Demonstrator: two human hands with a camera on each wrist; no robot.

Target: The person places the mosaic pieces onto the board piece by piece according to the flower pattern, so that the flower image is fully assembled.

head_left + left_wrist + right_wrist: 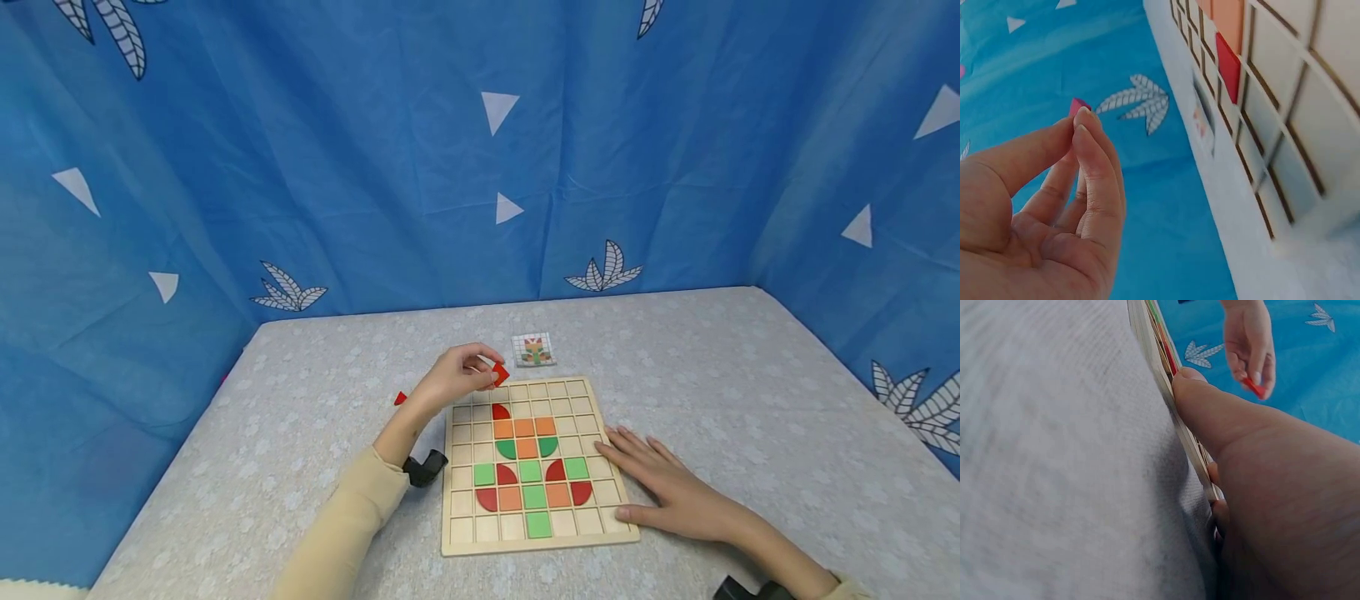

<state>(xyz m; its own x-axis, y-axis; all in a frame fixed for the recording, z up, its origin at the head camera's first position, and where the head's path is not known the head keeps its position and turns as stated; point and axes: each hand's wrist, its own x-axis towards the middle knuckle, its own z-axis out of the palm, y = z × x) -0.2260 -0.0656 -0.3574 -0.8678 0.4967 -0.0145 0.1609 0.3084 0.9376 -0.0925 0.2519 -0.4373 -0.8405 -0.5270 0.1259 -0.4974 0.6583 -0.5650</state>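
Observation:
In the head view my left hand is raised over the far left corner of a wooden grid board. Thumb and fingertips pinch a small red tile, which also shows as a red tile at the fingertips in the left wrist view. My right hand rests on the board's right edge, fingers extended. Orange, green and red tiles fill part of the grid, among them a lone red quarter-round tile near the far side.
A small picture card with a coloured grid pattern lies just beyond the board. Another red piece lies on the patterned tablecloth, left of the left wrist. Blue curtains hang behind and beside the table.

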